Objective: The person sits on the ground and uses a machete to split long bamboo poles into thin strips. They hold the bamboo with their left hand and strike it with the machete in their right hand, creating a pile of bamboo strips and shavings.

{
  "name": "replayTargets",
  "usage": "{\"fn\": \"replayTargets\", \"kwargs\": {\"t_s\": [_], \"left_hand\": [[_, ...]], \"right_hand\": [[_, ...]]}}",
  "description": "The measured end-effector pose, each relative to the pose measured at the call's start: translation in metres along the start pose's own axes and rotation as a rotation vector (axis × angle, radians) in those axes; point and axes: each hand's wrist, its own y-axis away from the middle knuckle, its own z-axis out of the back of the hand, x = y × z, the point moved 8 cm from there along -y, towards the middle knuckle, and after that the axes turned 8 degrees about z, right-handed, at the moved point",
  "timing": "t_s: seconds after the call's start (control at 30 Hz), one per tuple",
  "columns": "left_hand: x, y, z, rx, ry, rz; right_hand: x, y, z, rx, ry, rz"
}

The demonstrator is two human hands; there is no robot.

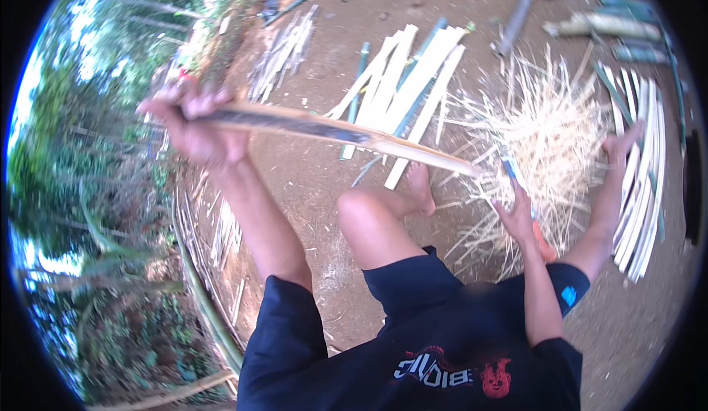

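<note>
— A dark shirt [346, 374] fills the foreground; where is the split bamboo strip [310, 127]?

— Raised, slanting from upper left toward the center, one end clasped in the left hand [203, 127], its fingers folded round.

— And the right hand [518, 215]?

— Near the strip's other tip, fingers partly curled; whether they grip the narrow blue piece [509, 168] beside them, I cannot tell.

— Beyond?

— Pale shavings [557, 123] heaped on brown earth [313, 215], cut slats [434, 79] lying to either side.

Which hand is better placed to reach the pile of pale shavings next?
Likely the right hand: it appears close to the pale shavings, while the left hand is farther off, gripping the long strip.
</note>
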Motion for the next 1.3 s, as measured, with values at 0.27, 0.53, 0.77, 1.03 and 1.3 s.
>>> {"fn": "replayTargets", "kwargs": {"t_s": [0.27,0.53,0.77,1.03,1.3], "left_hand": [[0.007,-0.076,-0.096,0.286,-0.016,0.059],[0.130,0.004,-0.073,-0.077,-0.800,0.174],[0.240,0.261,-0.111,0.574,-1.094,0.344],[0.240,0.284,-0.130,0.630,-1.155,0.059],[0.154,0.140,-0.032,-0.177,-0.775,0.065]], "right_hand": [[0.102,0.008,-0.063,0.219,-0.163,0.096],[0.126,0.022,-0.003,-0.105,-0.457,0.106],[0.138,0.000,0.036,-0.062,-0.949,-0.172],[0.071,0.041,-0.049,-0.164,-1.459,-0.695],[0.129,0.005,0.011,0.057,-1.054,-0.288]]}}
